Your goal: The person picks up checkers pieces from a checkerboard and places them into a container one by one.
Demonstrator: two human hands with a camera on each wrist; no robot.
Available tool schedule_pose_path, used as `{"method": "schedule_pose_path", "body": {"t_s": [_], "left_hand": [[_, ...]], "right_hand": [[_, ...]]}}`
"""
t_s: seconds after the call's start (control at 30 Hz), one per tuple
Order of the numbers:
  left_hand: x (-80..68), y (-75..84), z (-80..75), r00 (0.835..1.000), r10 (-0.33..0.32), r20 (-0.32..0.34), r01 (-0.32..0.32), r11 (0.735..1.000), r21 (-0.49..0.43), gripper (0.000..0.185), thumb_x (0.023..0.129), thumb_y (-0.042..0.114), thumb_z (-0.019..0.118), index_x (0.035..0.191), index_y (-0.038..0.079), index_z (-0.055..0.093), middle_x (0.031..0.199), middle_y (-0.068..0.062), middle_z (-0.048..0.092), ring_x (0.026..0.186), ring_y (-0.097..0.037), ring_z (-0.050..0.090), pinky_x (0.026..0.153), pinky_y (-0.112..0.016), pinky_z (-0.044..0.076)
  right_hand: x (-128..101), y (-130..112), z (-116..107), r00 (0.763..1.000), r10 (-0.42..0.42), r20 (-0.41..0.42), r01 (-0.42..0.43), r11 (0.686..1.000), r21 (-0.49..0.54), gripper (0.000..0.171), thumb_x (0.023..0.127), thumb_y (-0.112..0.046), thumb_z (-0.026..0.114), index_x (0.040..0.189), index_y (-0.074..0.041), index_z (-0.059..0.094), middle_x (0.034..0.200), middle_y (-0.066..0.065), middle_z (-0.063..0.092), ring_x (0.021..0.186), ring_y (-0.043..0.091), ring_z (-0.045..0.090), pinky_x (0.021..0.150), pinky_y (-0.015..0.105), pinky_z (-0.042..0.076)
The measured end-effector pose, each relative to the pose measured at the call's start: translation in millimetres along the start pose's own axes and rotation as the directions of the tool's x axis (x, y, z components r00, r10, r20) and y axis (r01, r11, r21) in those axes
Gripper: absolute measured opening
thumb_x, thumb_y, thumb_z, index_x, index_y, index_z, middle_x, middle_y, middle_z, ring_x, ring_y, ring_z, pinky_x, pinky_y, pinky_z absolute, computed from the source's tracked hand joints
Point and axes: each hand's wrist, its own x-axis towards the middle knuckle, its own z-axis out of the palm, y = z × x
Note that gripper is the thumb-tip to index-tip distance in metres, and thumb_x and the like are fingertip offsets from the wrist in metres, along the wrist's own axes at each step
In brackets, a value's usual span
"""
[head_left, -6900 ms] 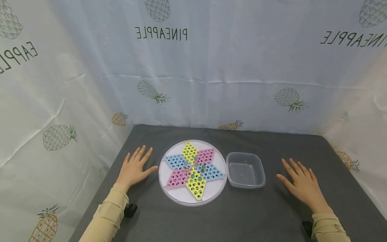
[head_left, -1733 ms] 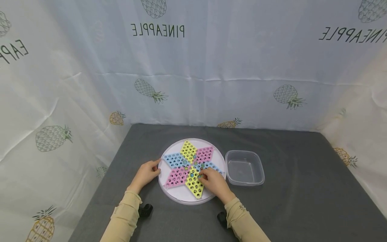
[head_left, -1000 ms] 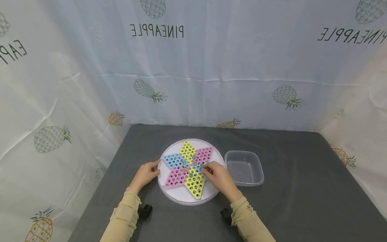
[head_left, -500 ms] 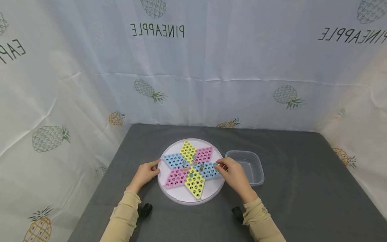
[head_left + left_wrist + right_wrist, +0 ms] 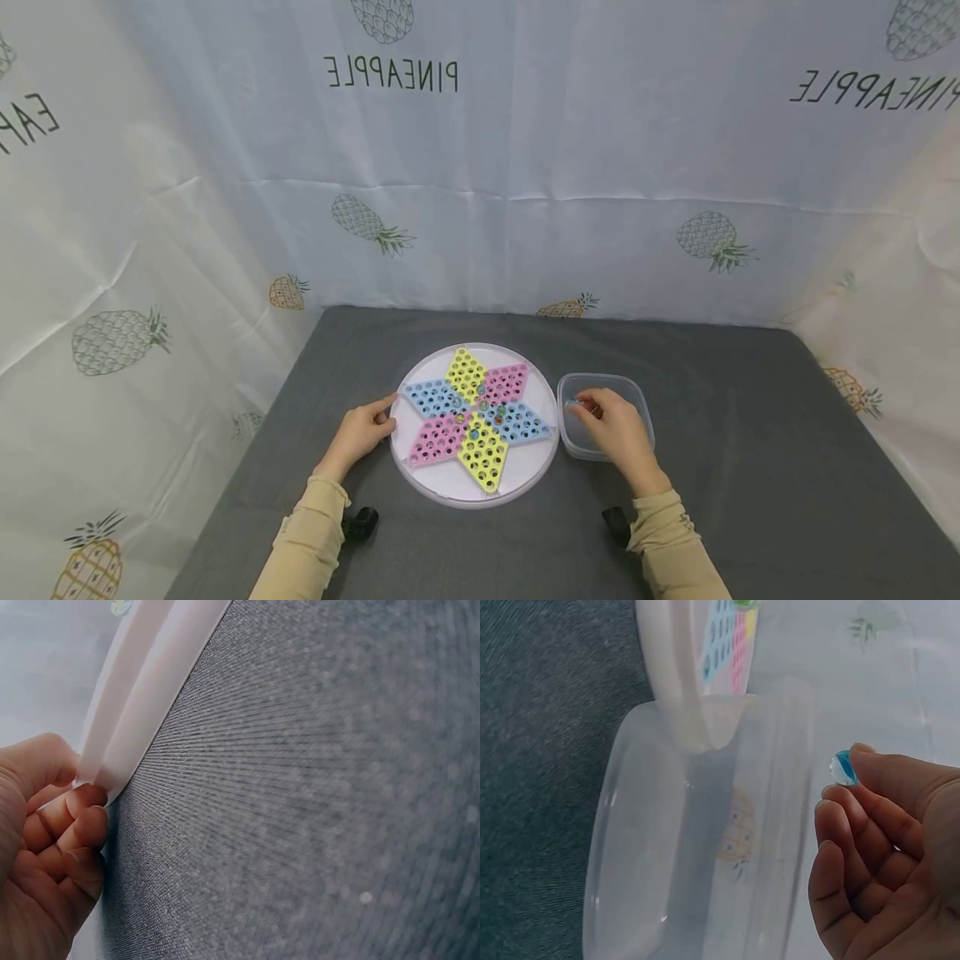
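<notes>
A round white Chinese checkers board point(image 5: 431, 483) lies on the table, its star of yellow, pink and blue points full of holes. Several glass marbles point(image 5: 474, 434) sit around its middle. My left hand point(image 5: 362, 433) holds the board's left rim; in the left wrist view its fingers point(image 5: 88, 825) curl at the edge. Over the clear plastic container point(image 5: 647, 402), my right hand point(image 5: 618, 427) pinches a clear marble with a blue swirl point(image 5: 843, 768) between thumb and fingertips. The right wrist view shows the marble above the container wall point(image 5: 637, 832).
The container stands against the board's right side. A dark grey cloth point(image 5: 765, 467) covers the table. Behind and at both sides hangs a white curtain point(image 5: 600, 250) with pineapple prints. A black wrist device point(image 5: 617, 527) shows at each forearm.
My right hand came in from the right, picked a marble off the board near the yellow point and carried it right, over the container. My left hand moved onto the board's rim and stays there.
</notes>
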Motion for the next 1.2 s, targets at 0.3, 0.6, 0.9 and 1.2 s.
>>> {"method": "schedule_pose_path", "body": {"t_s": [0.3,0.6,0.9,1.2], "left_hand": [[0.3,-0.9,1.3,1.000,0.006,-0.008,-0.006,1.000,-0.021,0.052,0.083,0.013,0.059,0.134,0.008,0.050,0.065,-0.002,0.049,0.054,-0.012,0.040,0.050,-0.024,0.034],[0.3,-0.2,1.7,1.000,-0.006,-0.007,0.006,1.000,-0.016,0.052,0.084,0.014,0.059,0.135,0.007,0.050,0.065,-0.002,0.049,0.054,-0.011,0.039,0.050,-0.024,0.033],[0.4,0.8,2.1,1.000,-0.011,-0.001,0.011,0.999,-0.032,0.052,0.084,0.015,0.058,0.135,0.008,0.050,0.064,-0.002,0.049,0.052,-0.010,0.038,0.049,-0.023,0.033],[0.4,1.0,1.7,1.000,-0.017,0.004,0.017,0.999,-0.040,0.051,0.085,0.014,0.058,0.135,0.008,0.049,0.065,-0.003,0.049,0.054,-0.012,0.039,0.050,-0.024,0.033]], "right_hand": [[-1.6,6.8,6.4,0.997,0.051,0.060,-0.050,0.999,-0.009,0.022,0.082,-0.023,0.068,0.096,-0.005,0.069,0.081,0.003,0.061,0.072,0.015,0.053,0.064,0.030,0.044],[-0.8,13.5,11.6,0.991,0.081,0.110,-0.080,0.997,-0.018,0.022,0.083,-0.022,0.067,0.098,-0.007,0.069,0.081,0.003,0.061,0.072,0.014,0.053,0.063,0.029,0.043],[3.0,25.5,15.4,0.988,0.091,0.126,-0.095,0.995,0.026,0.023,0.083,-0.025,0.067,0.098,-0.008,0.069,0.083,0.003,0.063,0.075,0.016,0.057,0.065,0.031,0.044],[7.4,29.0,17.2,0.982,0.103,0.156,-0.113,0.992,0.053,0.021,0.084,-0.026,0.065,0.099,-0.011,0.069,0.085,0.003,0.064,0.077,0.016,0.056,0.069,0.032,0.044]]}}
